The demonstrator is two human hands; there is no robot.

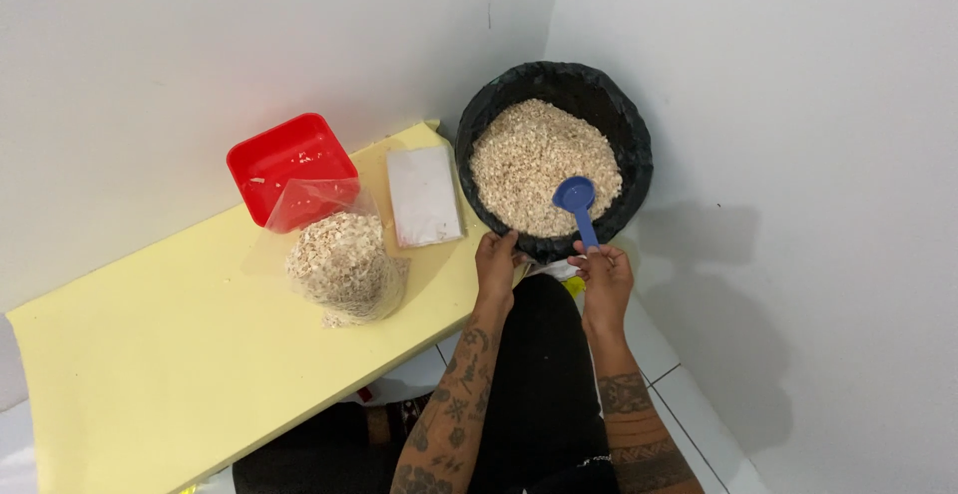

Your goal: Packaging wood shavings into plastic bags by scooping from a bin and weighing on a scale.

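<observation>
Right now my right hand [603,279] is closed around the handle of the blue scoop [577,200], whose bowl rests on the heap of pale flakes [529,160] in the black-lined tub [619,115]. My left hand [496,262] curls its fingers over the tub's near rim, holding it. The tub sits in the corner, filled with flakes well up toward its rim, so I judge that a hasty lift could tip flakes over the edge onto the tiled floor [689,394], and the loose black liner could slip under my grip. On the yellow mat [150,354] to my left a clear bag [344,259] stands full of the same flakes, its mouth open; a knock could topple it. Behind it sits a red square container [289,155], nearly empty but for crumbs, and beside it lies a flat white packet [424,195].
</observation>
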